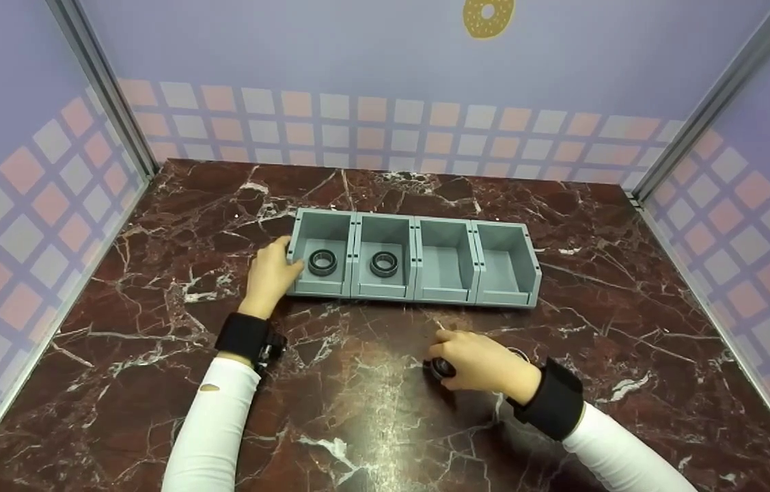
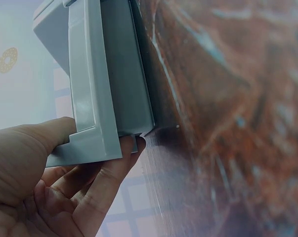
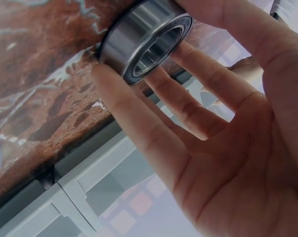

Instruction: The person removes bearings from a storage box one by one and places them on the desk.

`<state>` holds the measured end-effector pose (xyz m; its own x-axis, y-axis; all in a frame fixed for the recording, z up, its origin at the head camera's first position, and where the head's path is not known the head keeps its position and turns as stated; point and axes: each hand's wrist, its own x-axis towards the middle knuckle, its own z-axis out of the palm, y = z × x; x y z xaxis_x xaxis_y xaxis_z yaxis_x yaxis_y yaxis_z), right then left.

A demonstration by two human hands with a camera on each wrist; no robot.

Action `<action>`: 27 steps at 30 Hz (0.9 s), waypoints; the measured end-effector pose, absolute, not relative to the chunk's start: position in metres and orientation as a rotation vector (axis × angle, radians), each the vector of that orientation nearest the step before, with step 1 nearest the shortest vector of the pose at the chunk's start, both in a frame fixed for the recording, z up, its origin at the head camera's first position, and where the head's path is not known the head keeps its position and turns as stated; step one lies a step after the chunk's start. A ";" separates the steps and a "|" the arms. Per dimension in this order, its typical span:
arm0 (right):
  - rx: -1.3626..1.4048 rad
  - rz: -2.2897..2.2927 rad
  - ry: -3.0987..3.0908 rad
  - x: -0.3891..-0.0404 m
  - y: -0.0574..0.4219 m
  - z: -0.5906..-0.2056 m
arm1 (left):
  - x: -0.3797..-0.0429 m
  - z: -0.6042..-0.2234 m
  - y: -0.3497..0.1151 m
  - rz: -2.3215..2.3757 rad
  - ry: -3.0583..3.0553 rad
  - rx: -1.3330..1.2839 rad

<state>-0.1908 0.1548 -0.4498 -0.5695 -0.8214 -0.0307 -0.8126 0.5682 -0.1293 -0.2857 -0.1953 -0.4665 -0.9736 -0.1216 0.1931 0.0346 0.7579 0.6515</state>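
My left hand (image 1: pixel 272 273) grips the left end wall of a row of grey storage bins (image 1: pixel 385 292), thumb on the inner side and fingers outside. In the left wrist view the thumb and fingers (image 2: pixel 106 177) pinch that wall. One ball bearing (image 1: pixel 322 262) lies flat in the leftmost bin, and another bearing (image 1: pixel 384 264) in the bin beside it. My right hand (image 1: pixel 484 362), in front of the bins, holds a third bearing (image 3: pixel 146 42) between thumb and fingertips, tilted, close to the tabletop. Whether it touches the table I cannot tell.
Behind my right wrist a metallic ring (image 1: pixel 518 354) is mostly hidden. The bins stand on a dark red marbled table (image 1: pixel 330 424). Tiled-pattern panels (image 1: pixel 371 130) enclose it at the back and sides.
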 end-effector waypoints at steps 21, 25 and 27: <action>-1.406 -0.171 2.710 -0.190 0.155 -0.450 | -0.286 -0.466 -0.196 -1.021 -2.730 0.061; -1.418 -0.175 2.711 -0.190 0.156 -0.448 | -0.286 -0.466 -0.196 -1.011 -2.734 0.058; -1.418 -0.174 2.712 -0.190 0.155 -0.448 | -0.286 -0.465 -0.196 -1.009 -2.732 0.056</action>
<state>-0.1896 0.1554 -0.4480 -0.5697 -0.8217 -0.0148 -0.8130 0.5662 -0.1355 -0.2862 -0.1956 -0.4651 -0.9732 -0.1143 0.1994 0.0427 0.7626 0.6454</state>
